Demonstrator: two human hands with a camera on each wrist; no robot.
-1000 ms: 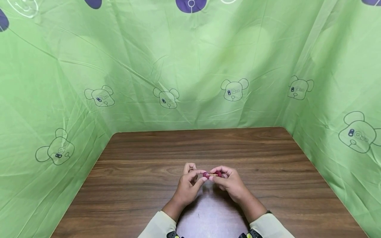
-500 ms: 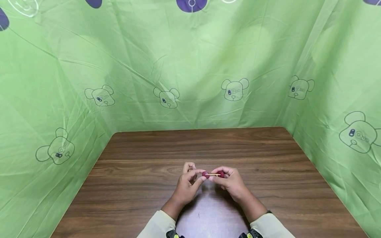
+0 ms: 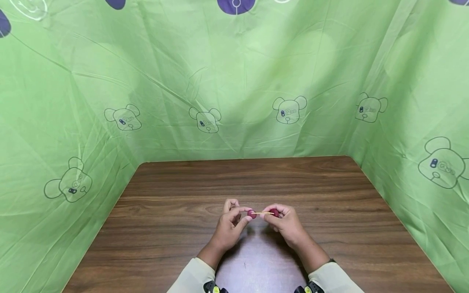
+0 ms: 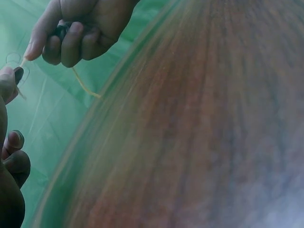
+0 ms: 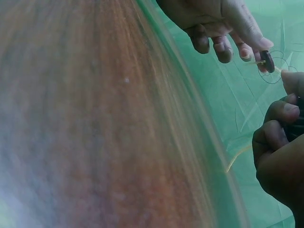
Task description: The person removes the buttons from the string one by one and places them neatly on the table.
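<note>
My left hand [image 3: 228,230] pinches a flat, round dark red bead [image 3: 251,214] between thumb and index finger. From the bead a thin yellow cord [image 3: 264,213] runs across to my right hand [image 3: 289,228], whose thumb and index finger pinch it. In the right wrist view a short cord end shows on the far side of the bead [image 5: 267,61]. More dark red material [image 3: 275,212] sits within the curled fingers of my right hand; in the right wrist view it looks dark and ridged [image 5: 295,127]. Below that hand hangs a loose cord tail [image 4: 84,85].
Both hands are above a brown wood-grain table [image 3: 165,203]. Green cloth [image 3: 242,81] with bear-head outlines hangs behind the table and along both sides. Light sleeves [image 3: 196,276] cover the forearms, with dark wrist devices at the lower edge.
The hands have moved slightly apart, the left one to the left with the bead. A longer stretch of yellow cord shows between them, and the dark red material has shifted right.
</note>
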